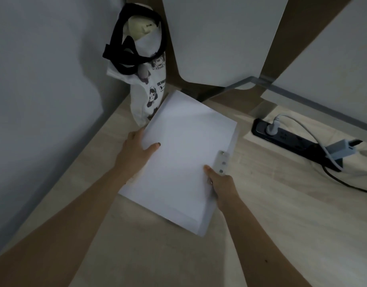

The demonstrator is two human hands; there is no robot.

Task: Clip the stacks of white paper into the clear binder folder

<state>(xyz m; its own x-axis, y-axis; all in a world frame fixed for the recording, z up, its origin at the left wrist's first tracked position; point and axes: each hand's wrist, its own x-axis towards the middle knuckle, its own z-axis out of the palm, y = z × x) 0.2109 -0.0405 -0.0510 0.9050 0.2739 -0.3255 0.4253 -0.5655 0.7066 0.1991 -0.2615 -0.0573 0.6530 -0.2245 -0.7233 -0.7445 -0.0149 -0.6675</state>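
A stack of white paper [182, 154] lies at an angle in the middle of the wooden desk. Under it, along its right edge, shows the clear binder folder [233, 141] with its metal clip bar [223, 162]. My left hand [137, 156] grips the stack's left edge, thumb on top and fingers hidden beneath. My right hand [222, 187] holds the stack's right edge just below the clip bar, thumb on the top sheet. Most of the folder is hidden by the paper.
A white printed tote bag with black straps [145, 65] stands in the desk's back left corner against the wall. A black power strip [292, 141] with plugged-in cables lies at the right. White partition panels [220, 38] rise behind the desk.
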